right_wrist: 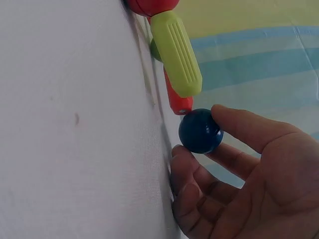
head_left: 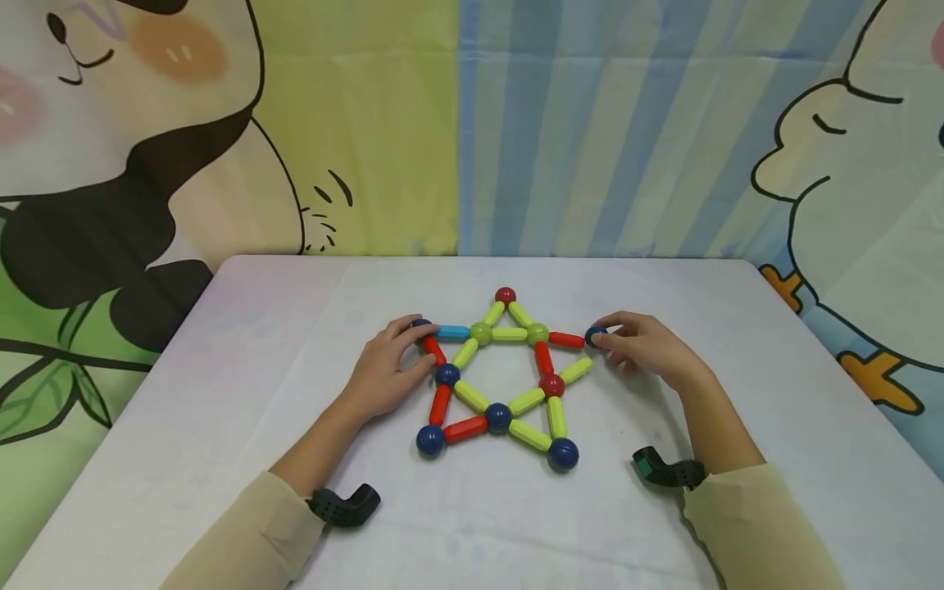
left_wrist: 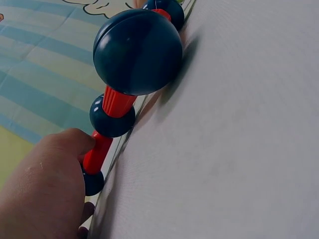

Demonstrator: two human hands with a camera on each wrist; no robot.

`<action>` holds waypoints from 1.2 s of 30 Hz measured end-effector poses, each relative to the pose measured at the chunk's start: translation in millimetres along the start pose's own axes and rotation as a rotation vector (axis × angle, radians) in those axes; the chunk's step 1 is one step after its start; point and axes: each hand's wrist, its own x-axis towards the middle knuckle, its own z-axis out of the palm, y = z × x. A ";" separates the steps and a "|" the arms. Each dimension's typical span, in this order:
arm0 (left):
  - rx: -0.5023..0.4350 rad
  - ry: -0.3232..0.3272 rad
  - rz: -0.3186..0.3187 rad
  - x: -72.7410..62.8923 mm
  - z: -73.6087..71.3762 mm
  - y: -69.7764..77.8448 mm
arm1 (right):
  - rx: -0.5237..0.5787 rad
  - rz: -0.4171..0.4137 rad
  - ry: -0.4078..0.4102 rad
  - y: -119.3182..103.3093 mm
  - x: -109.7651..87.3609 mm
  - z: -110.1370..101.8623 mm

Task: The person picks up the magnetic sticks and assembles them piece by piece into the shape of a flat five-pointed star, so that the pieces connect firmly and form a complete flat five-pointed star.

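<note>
A star-shaped frame of rods and balls lies on the white table [head_left: 575, 541]. Its rods are lime, red and one light blue rod [head_left: 452, 333]. At its upper left corner my left hand [head_left: 387, 373] grips the frame, fingers at a dark blue ball [head_left: 421, 323], thumb against a red rod [left_wrist: 99, 152]. My right hand [head_left: 649, 351] pinches another dark blue ball [right_wrist: 201, 131] beside the end of a red rod [head_left: 566, 339]. Whether ball and rod touch I cannot tell. Below them a lime rod [head_left: 577, 369] sticks out from a red ball [head_left: 551, 385], its outer end free.
A red ball [head_left: 505, 296] tops the star, and dark blue balls [head_left: 563, 455] form its lower corners. Black wrist devices [head_left: 345, 506] extend from both sleeves. Behind the table hangs a cartoon-printed cloth [head_left: 369, 123].
</note>
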 end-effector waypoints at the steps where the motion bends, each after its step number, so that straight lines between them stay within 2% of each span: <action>1: 0.001 0.000 0.003 0.3 0.2 0.0 | 0.000 -0.003 -0.006 0.2 -0.8 -0.4; 20: -0.001 -0.004 0.000 0.0 -0.4 -3.5 | -0.068 0.004 -0.065 -5.7 -2.4 -0.3; 26: 0.000 -0.012 -0.002 0.8 -1.1 -0.9 | -0.115 -0.062 -0.130 0.0 -5.6 -3.6; 30: 0.002 -0.011 -0.004 0.8 -1.9 -0.3 | -0.136 -0.122 -0.138 0.8 -4.8 -1.5; 36: 0.006 -0.009 -0.005 0.5 -1.5 -0.2 | -0.141 -0.120 -0.135 -1.0 -2.9 2.3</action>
